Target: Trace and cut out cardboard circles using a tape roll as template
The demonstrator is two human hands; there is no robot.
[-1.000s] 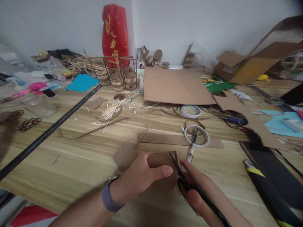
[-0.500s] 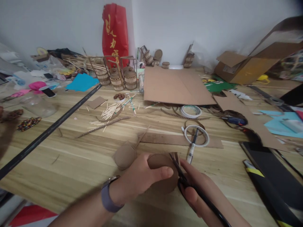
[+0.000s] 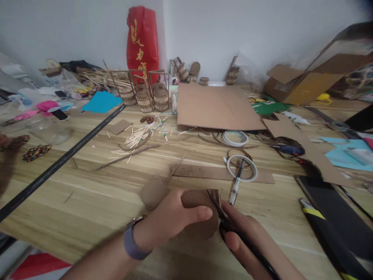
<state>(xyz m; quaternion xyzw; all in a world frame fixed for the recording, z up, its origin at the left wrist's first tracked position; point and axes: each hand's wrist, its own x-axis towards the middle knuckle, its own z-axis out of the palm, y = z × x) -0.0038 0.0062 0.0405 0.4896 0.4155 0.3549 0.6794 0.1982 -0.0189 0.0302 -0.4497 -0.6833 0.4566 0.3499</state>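
My left hand, with a purple watch band on its wrist, grips a round piece of brown cardboard, thumb lying on top. Closed round black scissors, my right hand sits at the right edge of that disc. The blades meet the cardboard's upper right rim, where a small strip sticks up. Just beyond my left hand, another cardboard disc lies on the wooden table.
A cardboard strip, tape roll and pen lie ahead. Small sticks and lidded baskets stand farther left. A large cardboard sheet lies behind; a black tablet-like slab is at right.
The scissors and my right hand have shifted very slightly at the disc's edge, and the blades look closer together. My left hand keeps its hold.
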